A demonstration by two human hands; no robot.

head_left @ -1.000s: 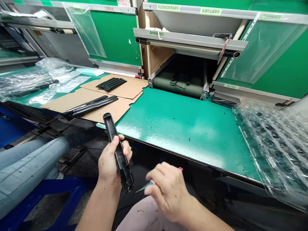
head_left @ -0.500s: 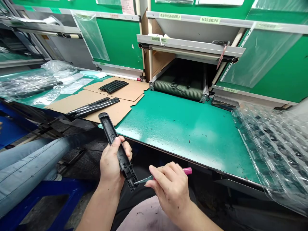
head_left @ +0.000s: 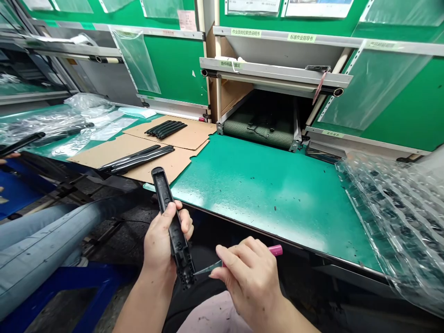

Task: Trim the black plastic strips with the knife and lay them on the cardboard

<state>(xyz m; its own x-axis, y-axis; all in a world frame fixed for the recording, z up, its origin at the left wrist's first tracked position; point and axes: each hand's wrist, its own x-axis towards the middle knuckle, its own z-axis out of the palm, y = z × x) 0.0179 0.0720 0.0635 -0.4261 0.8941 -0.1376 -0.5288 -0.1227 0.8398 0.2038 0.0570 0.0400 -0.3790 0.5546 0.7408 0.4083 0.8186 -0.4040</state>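
Black plastic housing sits tilted in the left hand, held just off the near edge of the green surface, its far end aimed at the cardboard sheets. That left grip is clamped around its middle. The right hand has its grip pinched together on a pink-handled craft knife, whose blade reaches the housing's lower end, though contact cannot be told. A low blade angle, edge aimed away from the left fingers, suits this hold.
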